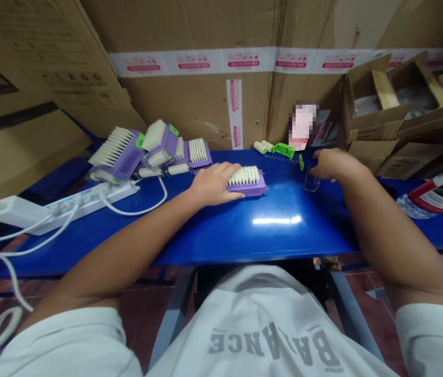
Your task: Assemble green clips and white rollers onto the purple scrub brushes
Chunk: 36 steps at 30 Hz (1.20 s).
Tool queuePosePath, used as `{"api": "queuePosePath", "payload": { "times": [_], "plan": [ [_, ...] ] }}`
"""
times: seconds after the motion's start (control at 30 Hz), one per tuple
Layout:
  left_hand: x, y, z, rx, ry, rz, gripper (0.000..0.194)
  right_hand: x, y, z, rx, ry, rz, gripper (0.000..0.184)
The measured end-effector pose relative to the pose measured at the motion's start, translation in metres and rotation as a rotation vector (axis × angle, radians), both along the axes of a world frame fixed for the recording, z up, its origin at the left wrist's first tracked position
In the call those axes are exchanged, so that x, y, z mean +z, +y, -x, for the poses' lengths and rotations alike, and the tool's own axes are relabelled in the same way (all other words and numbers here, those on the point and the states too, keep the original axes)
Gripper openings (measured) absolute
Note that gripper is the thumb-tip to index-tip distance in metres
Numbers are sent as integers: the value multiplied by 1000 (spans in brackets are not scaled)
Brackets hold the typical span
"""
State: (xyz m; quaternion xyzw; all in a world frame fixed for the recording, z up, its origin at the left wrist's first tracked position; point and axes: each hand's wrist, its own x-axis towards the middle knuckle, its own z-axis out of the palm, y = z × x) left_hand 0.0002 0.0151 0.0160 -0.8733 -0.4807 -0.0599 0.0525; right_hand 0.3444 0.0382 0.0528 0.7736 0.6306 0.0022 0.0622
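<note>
My left hand (217, 184) is wrapped over the left end of a purple brush head (250, 188) with rows of cream bristles facing up, on the blue table. My right hand (333, 163) is at the right, palm down, its fingers curled at a small clear plastic piece (311, 183). Part of that piece is hidden by the fingers. Just left of the hand lie a small green clip (301, 162), a green plastic bracket (283, 151) and several tiny metal pins or screws (278, 157). Two cream rollers (261, 147) with green ends lie beside the bracket.
Several purple brushes (121, 152) are heaped at the left, behind a white power strip (76, 207) with cables. Small cardboard boxes (380, 125) and a labelled clear bottle (437, 191) stand at the right. A large carton (190, 99) walls off the back of the table (221, 235).
</note>
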Motion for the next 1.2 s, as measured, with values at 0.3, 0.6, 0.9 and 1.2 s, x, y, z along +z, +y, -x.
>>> {"api": "queuePosePath", "payload": {
  "times": [0.3, 0.6, 0.9, 1.2],
  "plan": [
    [2, -2, -2, 8, 8, 5, 85, 3, -7, 14, 15, 224, 211, 21],
    [1, -1, -1, -5, 4, -4, 87, 2, -7, 21, 360, 297, 143, 37],
    [2, -1, -1, -2, 8, 9, 86, -4, -3, 23, 331, 447, 127, 39],
    [3, -2, -2, 6, 9, 21, 86, 1, -4, -4, 473, 521, 357, 98]
  ]
}}
